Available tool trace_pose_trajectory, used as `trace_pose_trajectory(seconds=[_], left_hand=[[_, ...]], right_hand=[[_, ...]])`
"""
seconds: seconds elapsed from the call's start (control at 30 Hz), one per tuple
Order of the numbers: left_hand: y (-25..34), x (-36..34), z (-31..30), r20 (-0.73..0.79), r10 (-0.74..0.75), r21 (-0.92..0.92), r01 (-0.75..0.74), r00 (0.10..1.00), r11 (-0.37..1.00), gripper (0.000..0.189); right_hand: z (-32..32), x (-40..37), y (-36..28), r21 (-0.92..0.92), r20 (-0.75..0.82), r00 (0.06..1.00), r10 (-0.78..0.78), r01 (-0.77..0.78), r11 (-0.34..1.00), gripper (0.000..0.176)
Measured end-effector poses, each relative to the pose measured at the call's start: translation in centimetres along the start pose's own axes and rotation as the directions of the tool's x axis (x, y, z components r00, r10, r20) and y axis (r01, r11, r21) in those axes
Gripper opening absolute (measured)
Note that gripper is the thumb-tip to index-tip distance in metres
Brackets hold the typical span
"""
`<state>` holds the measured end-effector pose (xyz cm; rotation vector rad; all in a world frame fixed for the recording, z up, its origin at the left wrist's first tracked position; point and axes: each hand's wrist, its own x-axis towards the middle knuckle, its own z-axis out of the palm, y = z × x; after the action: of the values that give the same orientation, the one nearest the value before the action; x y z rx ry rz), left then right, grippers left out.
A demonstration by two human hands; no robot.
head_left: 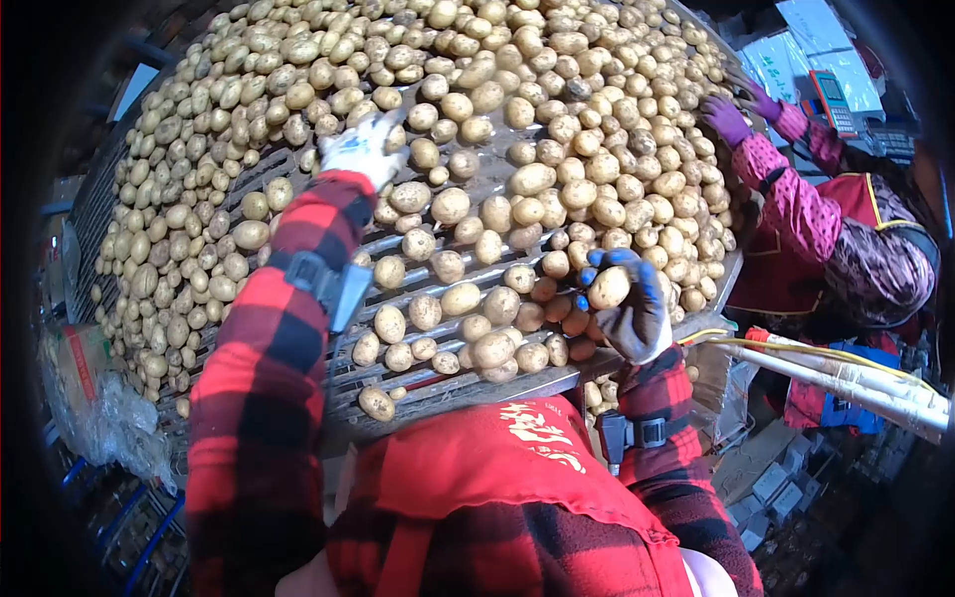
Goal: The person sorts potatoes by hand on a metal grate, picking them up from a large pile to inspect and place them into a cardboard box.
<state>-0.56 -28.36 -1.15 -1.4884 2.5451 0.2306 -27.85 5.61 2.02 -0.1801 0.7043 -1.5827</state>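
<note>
A slatted sorting table is heaped with potatoes. My left hand, in a white glove, reaches out over the slats at the edge of the heap. Its fingers are stretched out and slightly blurred, touching or just beside the potatoes there, with nothing seen in its grip. Near the front right edge, my right hand, in a white glove with dark blue fingers, is closed around a single potato. Loose potatoes lie on the slats between my two hands.
Across the right edge, a person in purple gloves has both hands at the heap. White pipes with a yellow cable stick out at the right. Boxes and a red-and-green device are at top right; plastic wrap lies left.
</note>
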Motion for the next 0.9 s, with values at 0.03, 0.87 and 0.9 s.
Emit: trace_pose_trajectory(seconds=[0.03, 0.87, 0.9], left_hand=[[0.8, 0.5, 1.9, -0.085, 0.027, 0.048, -0.023, 0.996, 0.999, 0.074], [20.5, -0.7, 3.9, 0.076, 0.406, -0.044, -0.404, 0.911, 0.914, 0.068], [20.9, -1.1, 3.9, 0.055, 0.414, -0.047, -0.412, 0.909, 0.91, 0.069]], right_hand=[[0.0, 0.5, 0.4, -0.126, -0.107, 0.994, 0.026, -0.039, 0.991, 0.038], [-8.4, -20.1, -3.5, -0.753, -0.64, 0.607, -0.471, -0.373, 0.542, 0.061], [-6.0, -19.3, -3.0, -0.713, -0.669, 0.59, -0.453, -0.337, 0.615, 0.06]])
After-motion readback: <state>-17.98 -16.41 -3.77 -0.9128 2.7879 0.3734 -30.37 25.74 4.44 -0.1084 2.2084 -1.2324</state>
